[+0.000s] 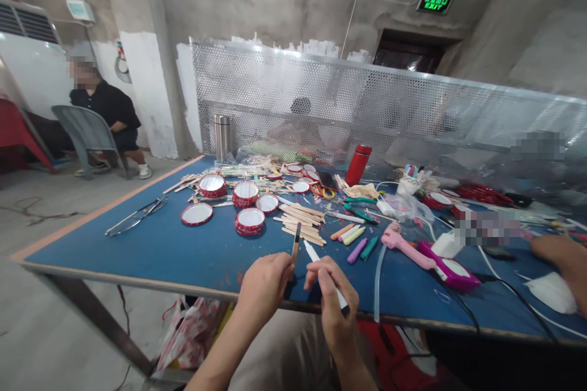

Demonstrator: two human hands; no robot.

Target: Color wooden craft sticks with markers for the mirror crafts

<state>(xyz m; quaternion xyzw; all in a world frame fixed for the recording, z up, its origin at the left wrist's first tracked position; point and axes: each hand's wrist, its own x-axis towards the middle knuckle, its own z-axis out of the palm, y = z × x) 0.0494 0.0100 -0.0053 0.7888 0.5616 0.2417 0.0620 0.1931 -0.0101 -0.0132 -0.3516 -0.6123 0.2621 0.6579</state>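
Observation:
Near the table's front edge, my left hand [265, 284] pinches a wooden craft stick [296, 243] that stands nearly upright, its upper part coloured dark. My right hand [337, 296], closed like a writing grip, holds a white marker [312, 252] whose tip points up toward the stick; a small gap seems to lie between them. Just beyond both hands is a loose pile of plain craft sticks [301, 220]. To its right lie several coloured markers, among them a purple marker [358, 250] and a teal marker [369, 248].
Round red-rimmed tins [250, 221] stand left of the sticks, with metal tongs [136, 216] farther left. A pink glue gun [408, 245] and its cable occupy the right. A red bottle [358, 165] stands before the perforated metal screen [284, 91]. Another person's arm [562, 263] rests at far right.

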